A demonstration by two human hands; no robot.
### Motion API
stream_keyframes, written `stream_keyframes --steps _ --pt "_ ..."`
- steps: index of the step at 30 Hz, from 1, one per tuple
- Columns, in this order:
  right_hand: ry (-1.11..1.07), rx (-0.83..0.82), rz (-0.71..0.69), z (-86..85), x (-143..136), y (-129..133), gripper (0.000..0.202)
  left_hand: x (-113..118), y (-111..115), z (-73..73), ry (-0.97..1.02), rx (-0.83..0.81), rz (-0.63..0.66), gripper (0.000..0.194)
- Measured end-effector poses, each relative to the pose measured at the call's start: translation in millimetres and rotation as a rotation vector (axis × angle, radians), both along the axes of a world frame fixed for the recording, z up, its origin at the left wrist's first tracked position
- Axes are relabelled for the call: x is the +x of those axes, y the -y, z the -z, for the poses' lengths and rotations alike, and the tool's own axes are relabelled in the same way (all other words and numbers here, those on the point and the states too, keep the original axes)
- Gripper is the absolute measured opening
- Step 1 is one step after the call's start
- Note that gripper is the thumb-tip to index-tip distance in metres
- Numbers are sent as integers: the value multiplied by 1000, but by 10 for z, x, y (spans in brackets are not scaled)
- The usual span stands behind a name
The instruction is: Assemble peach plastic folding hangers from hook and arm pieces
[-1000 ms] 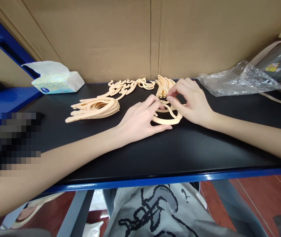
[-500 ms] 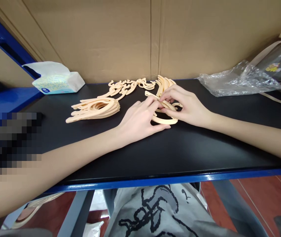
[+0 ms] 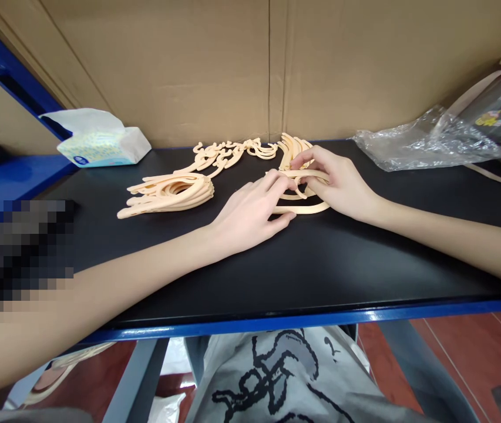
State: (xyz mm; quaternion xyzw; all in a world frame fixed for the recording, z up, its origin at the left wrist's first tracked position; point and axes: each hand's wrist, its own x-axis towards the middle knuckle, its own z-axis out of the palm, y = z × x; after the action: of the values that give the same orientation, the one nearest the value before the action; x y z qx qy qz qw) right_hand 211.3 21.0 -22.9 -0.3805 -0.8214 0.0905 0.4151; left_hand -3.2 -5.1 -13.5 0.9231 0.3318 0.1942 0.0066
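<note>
Steadying curved beige pieces [image 3: 306,209] in loosely curled left hand [image 3: 250,214] and half-closed right hand [image 3: 351,187], likely against slipping, behind the table's [image 3: 250,276] front edge.

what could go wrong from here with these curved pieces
The upper curved strip might slip or twist, as the right hand seems to pinch it only near one end. That hand is also close to the strip bundle behind it and could knock it askew. The small hooked pieces overlap, so they may snag one another if lifted.
</note>
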Motion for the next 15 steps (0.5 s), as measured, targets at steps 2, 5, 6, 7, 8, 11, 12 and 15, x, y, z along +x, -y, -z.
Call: stream_keyframes --steps 2,5,6,7,8,11,12,15 --pt "-17 -29 29 -3 -3 -3 31 -4 0 0 14 32 29 29" --pt "-25 -95 80 2 -6 -15 25 -4 9 -15 17 84 102 27" --pt "-34 -115 96 7 -2 -27 22 -2 16 -23 12 102 126 26" --pt "-50 -134 109 14 4 -44 20 1 24 -32 8 117 142 27" --pt "-73 -153 119 22 15 -65 18 3 32 -40 10 127 150 28" --pt "-137 -200 132 43 60 -145 12 9 44 -51 60 120 129 35" --pt "-179 -208 117 47 74 -170 12 9 41 -47 82 109 117 37" --pt "-298 -257 81 48 97 -222 10 5 11 -18 110 51 86 42"
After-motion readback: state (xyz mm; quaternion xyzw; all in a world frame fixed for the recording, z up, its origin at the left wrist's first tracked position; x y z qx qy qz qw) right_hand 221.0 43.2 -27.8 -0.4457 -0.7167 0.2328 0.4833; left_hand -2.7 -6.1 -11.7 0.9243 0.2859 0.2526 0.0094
